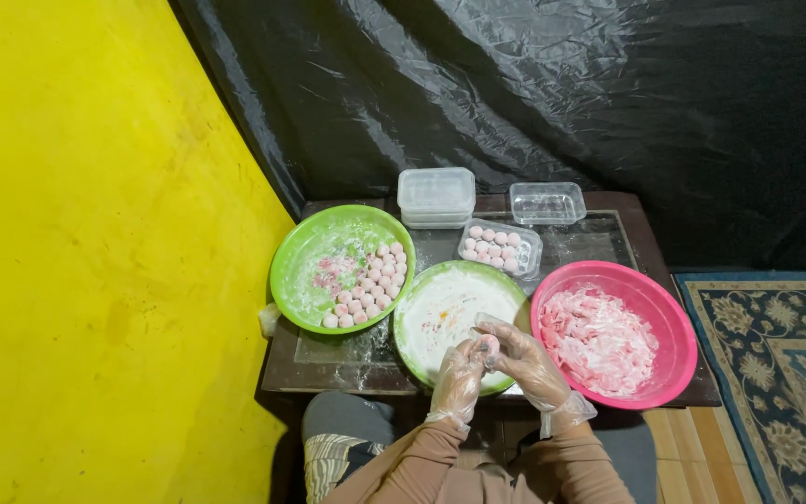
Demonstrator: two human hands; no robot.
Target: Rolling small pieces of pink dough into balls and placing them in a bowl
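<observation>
We cup a small pink dough ball (490, 347) between our gloved left hand (459, 378) and right hand (526, 366), both closed softly around it over the floured green plate (422, 317) on the counter (328, 373). It looks light, soft and easily squashed, perhaps sticky; we judge fingertips and palms round its sides hold it best, without pinching

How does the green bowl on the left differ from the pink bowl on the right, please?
The green bowl holds small round pink balls packed along its right side, with floury bare bottom showing; the pink bowl is heaped with loose, shapeless pink pieces covering its bottom. The pink bowl lies nearer the person. Both are round, plastic and dusted white.
</observation>
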